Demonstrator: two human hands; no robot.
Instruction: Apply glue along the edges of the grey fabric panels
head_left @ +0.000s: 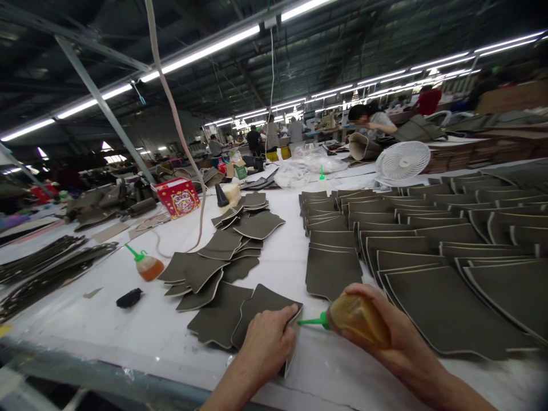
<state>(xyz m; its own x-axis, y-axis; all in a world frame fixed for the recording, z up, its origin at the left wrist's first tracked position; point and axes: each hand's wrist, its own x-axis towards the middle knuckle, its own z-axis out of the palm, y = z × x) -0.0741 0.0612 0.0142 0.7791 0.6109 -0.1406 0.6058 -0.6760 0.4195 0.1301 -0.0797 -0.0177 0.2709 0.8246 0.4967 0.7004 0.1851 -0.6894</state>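
Observation:
My right hand (400, 337) is closed round a squeeze bottle (359, 321) of amber liquid, tipped on its side. Its green nozzle points left, with the tip close to the pale right edge of a dark grey-green cut panel (268, 299). On that panel's right edge lies my left hand (270, 339), index finger along the top and the other fingers curled; the thumb is hidden. A loose pile of similar panels (201, 268) spreads up and left of it. To the right, overlapping rows of panels (415, 302) cover the white table (141, 348).
A second green-tipped bottle (148, 266) and a black scrap (129, 298) sit left of the pile. Farther back are a red patterned box (177, 198), a hanging hose (173, 108), clear plastic bags (299, 171) and a white fan (405, 161). A person (372, 121) works across the table.

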